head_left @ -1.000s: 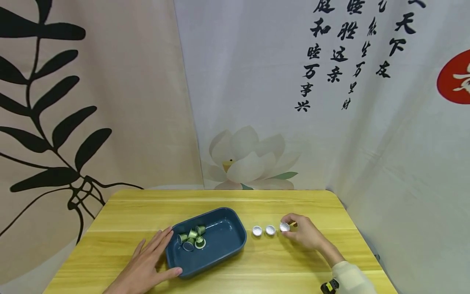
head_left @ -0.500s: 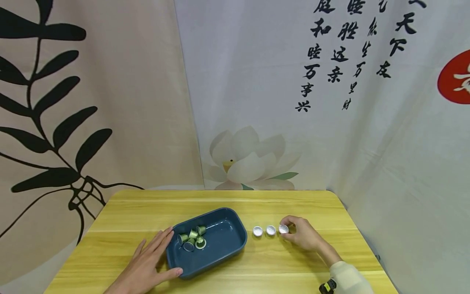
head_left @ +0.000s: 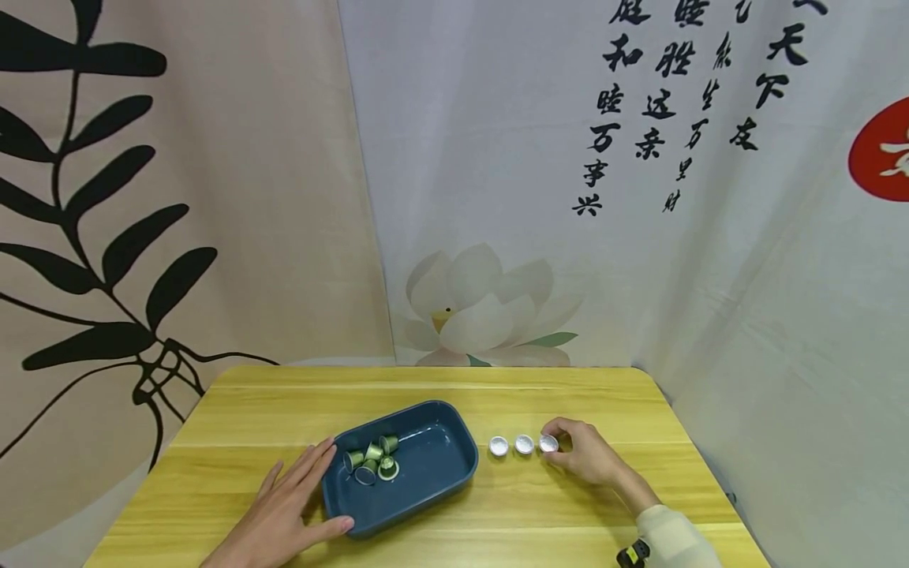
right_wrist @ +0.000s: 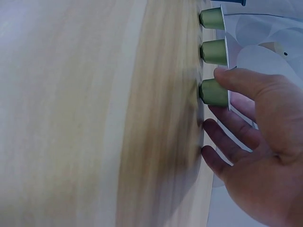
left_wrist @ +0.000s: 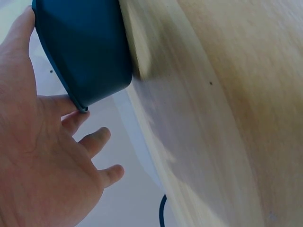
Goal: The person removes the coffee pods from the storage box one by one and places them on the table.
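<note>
In the head view three coffee capsules stand in a row on the table, silver lids up. My right hand [head_left: 589, 456] pinches the rightmost capsule [head_left: 548, 443] between thumb and fingers. The right wrist view shows this green capsule [right_wrist: 215, 92] standing with its narrow end at the wood, beside the other two capsules [right_wrist: 214, 52]. A dark blue tray [head_left: 436, 469] lies left of the row. My left hand [head_left: 287, 509] rests on the tray's left end, fingers spread, thumb at the near corner. Several green capsules [head_left: 371, 454] lie jumbled in the tray's left part.
The wooden table [head_left: 540, 394] reaches back to a hanging cloth [head_left: 497, 197] printed with a lotus and black characters. Another cloth [head_left: 284, 197] with dark leaves hangs at the left. A small black and yellow device [head_left: 634, 554] sits at the right wrist.
The right hand has brought its capsule slightly left and down, closer to the other two in the row. The left hand and tray stay in place.
</note>
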Action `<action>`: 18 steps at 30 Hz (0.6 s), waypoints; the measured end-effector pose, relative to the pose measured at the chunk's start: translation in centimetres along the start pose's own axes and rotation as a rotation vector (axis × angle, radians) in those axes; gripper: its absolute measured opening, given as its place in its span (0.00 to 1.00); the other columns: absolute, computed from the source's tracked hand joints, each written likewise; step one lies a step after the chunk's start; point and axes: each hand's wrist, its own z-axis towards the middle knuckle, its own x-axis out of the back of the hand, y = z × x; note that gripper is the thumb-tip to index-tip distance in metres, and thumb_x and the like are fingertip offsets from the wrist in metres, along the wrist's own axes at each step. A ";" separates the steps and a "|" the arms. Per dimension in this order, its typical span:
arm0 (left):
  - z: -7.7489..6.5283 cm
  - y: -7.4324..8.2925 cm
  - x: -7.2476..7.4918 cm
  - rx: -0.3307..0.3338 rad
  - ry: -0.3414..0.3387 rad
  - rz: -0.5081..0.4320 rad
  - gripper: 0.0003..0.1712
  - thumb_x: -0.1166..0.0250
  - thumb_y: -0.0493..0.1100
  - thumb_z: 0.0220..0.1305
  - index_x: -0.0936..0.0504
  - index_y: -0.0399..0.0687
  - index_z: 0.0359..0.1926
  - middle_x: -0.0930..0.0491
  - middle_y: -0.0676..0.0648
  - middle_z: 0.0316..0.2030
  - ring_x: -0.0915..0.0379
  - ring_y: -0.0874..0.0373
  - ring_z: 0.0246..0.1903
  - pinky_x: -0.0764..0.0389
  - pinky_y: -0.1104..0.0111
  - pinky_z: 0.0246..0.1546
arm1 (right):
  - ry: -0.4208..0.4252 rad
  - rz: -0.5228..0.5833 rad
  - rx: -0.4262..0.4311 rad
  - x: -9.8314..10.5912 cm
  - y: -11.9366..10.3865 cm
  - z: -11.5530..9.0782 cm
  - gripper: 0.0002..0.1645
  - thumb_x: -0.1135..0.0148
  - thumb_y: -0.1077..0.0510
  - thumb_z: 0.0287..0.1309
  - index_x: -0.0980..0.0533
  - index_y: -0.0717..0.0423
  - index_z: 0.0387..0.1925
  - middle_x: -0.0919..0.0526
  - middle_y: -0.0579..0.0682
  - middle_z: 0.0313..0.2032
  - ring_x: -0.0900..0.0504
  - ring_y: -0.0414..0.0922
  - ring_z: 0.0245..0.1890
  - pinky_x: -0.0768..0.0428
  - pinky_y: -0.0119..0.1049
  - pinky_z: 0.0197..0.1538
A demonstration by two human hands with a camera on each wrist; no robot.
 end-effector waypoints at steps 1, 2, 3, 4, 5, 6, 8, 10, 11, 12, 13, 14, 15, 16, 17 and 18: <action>0.0 0.0 0.0 0.003 0.002 -0.003 0.71 0.29 0.85 0.61 0.41 0.53 0.92 0.43 0.42 0.91 0.43 0.25 0.86 0.49 0.13 0.77 | 0.000 0.000 -0.002 0.0 0.0 0.0 0.18 0.19 0.53 0.69 0.14 0.51 0.56 0.09 0.41 0.49 0.14 0.42 0.53 0.13 0.42 0.59; 0.0 -0.1 -0.1 0.005 0.005 -0.006 0.71 0.29 0.85 0.61 0.41 0.53 0.92 0.43 0.42 0.91 0.43 0.25 0.86 0.49 0.13 0.77 | 0.001 -0.001 -0.004 0.0 0.0 0.0 0.18 0.19 0.53 0.69 0.14 0.51 0.56 0.09 0.41 0.49 0.14 0.43 0.53 0.13 0.43 0.59; 0.0 -0.1 -0.1 0.006 0.007 -0.007 0.71 0.29 0.86 0.60 0.40 0.53 0.91 0.43 0.42 0.91 0.43 0.26 0.87 0.49 0.13 0.77 | 0.002 -0.002 -0.006 -0.1 0.0 0.0 0.18 0.19 0.53 0.69 0.14 0.51 0.56 0.09 0.41 0.49 0.13 0.43 0.53 0.13 0.44 0.60; 0.0 -0.1 -0.1 0.007 0.010 -0.008 0.71 0.29 0.86 0.60 0.40 0.53 0.91 0.43 0.42 0.91 0.43 0.26 0.87 0.50 0.14 0.77 | 0.003 -0.003 -0.009 -0.1 0.0 0.0 0.18 0.19 0.53 0.69 0.14 0.51 0.56 0.09 0.42 0.49 0.13 0.43 0.54 0.12 0.45 0.60; 0.0 -0.1 -0.1 0.009 0.013 -0.009 0.72 0.29 0.86 0.60 0.40 0.53 0.91 0.43 0.43 0.91 0.43 0.26 0.87 0.50 0.14 0.78 | 0.004 -0.005 -0.012 -0.1 0.0 0.0 0.18 0.19 0.53 0.69 0.14 0.51 0.56 0.09 0.42 0.49 0.13 0.43 0.54 0.12 0.46 0.60; 0.0 -0.1 -0.2 0.012 0.015 -0.012 0.72 0.29 0.86 0.59 0.40 0.54 0.92 0.43 0.43 0.91 0.43 0.26 0.87 0.50 0.14 0.78 | 0.005 -0.005 -0.014 -0.1 0.0 0.0 0.19 0.19 0.53 0.69 0.14 0.51 0.56 0.09 0.42 0.49 0.13 0.43 0.54 0.12 0.46 0.61; 0.0 -0.1 -0.2 0.009 0.021 -0.013 0.72 0.29 0.86 0.59 0.40 0.54 0.92 0.43 0.43 0.91 0.43 0.27 0.87 0.50 0.14 0.78 | 0.006 -0.005 -0.018 -0.1 0.0 0.0 0.20 0.18 0.53 0.69 0.14 0.52 0.57 0.09 0.42 0.50 0.13 0.44 0.55 0.12 0.47 0.61; -0.1 -0.1 -0.2 0.007 0.025 -0.016 0.71 0.29 0.86 0.60 0.41 0.55 0.92 0.43 0.43 0.91 0.42 0.27 0.86 0.50 0.14 0.78 | 0.006 -0.007 -0.020 -0.2 0.0 0.0 0.22 0.18 0.53 0.69 0.14 0.54 0.59 0.08 0.43 0.51 0.13 0.44 0.56 0.12 0.48 0.62; -0.1 -0.1 -0.2 0.007 0.027 -0.020 0.71 0.28 0.86 0.60 0.41 0.55 0.92 0.43 0.43 0.91 0.42 0.27 0.86 0.51 0.14 0.78 | 0.006 -0.007 -0.021 -0.2 0.0 0.0 0.23 0.18 0.53 0.69 0.15 0.55 0.60 0.08 0.43 0.51 0.13 0.44 0.56 0.12 0.48 0.63; -0.1 -0.1 -0.2 0.006 0.027 -0.022 0.71 0.28 0.86 0.60 0.41 0.55 0.92 0.43 0.43 0.91 0.42 0.27 0.86 0.51 0.14 0.78 | 0.006 -0.007 -0.022 -0.2 0.0 0.0 0.24 0.18 0.53 0.68 0.15 0.55 0.61 0.08 0.44 0.51 0.13 0.45 0.56 0.13 0.48 0.63; -0.1 0.0 -0.1 0.005 0.028 -0.023 0.71 0.28 0.86 0.60 0.41 0.54 0.92 0.43 0.42 0.91 0.43 0.27 0.86 0.51 0.15 0.78 | 0.006 -0.006 -0.023 -0.2 0.0 0.0 0.25 0.18 0.53 0.68 0.15 0.56 0.61 0.08 0.44 0.52 0.13 0.45 0.56 0.13 0.49 0.63; -0.1 0.0 -0.1 0.004 0.027 -0.022 0.71 0.28 0.86 0.60 0.41 0.54 0.92 0.43 0.42 0.91 0.43 0.27 0.87 0.51 0.15 0.78 | 0.005 -0.005 -0.024 -0.2 0.0 0.0 0.25 0.18 0.53 0.68 0.15 0.56 0.62 0.08 0.44 0.52 0.13 0.45 0.56 0.13 0.49 0.64; -0.1 0.0 -0.1 0.005 0.026 -0.021 0.71 0.29 0.86 0.60 0.41 0.54 0.92 0.43 0.42 0.91 0.43 0.26 0.86 0.51 0.14 0.78 | 0.005 -0.004 -0.025 -0.2 0.0 0.0 0.26 0.18 0.53 0.68 0.15 0.56 0.63 0.08 0.44 0.52 0.13 0.45 0.57 0.13 0.50 0.64; -0.1 0.0 -0.1 0.005 0.025 -0.017 0.71 0.29 0.86 0.60 0.41 0.54 0.92 0.43 0.42 0.91 0.43 0.26 0.86 0.51 0.14 0.78 | 0.003 0.000 -0.026 -0.2 0.0 0.0 0.26 0.18 0.54 0.68 0.16 0.57 0.64 0.08 0.45 0.52 0.13 0.45 0.57 0.13 0.50 0.64; -0.1 0.0 -0.1 0.005 0.024 -0.018 0.71 0.29 0.86 0.60 0.41 0.54 0.92 0.43 0.42 0.91 0.43 0.26 0.87 0.51 0.14 0.78 | 0.002 0.003 -0.026 -0.2 0.0 0.0 0.27 0.18 0.54 0.68 0.16 0.57 0.64 0.08 0.45 0.52 0.13 0.45 0.57 0.13 0.50 0.64; -0.1 0.0 -0.1 0.005 0.021 -0.021 0.71 0.29 0.86 0.60 0.41 0.54 0.92 0.43 0.42 0.91 0.43 0.27 0.87 0.51 0.14 0.78 | 0.002 0.004 -0.026 -0.2 0.0 0.0 0.28 0.18 0.54 0.68 0.16 0.57 0.65 0.08 0.45 0.52 0.13 0.46 0.57 0.13 0.51 0.64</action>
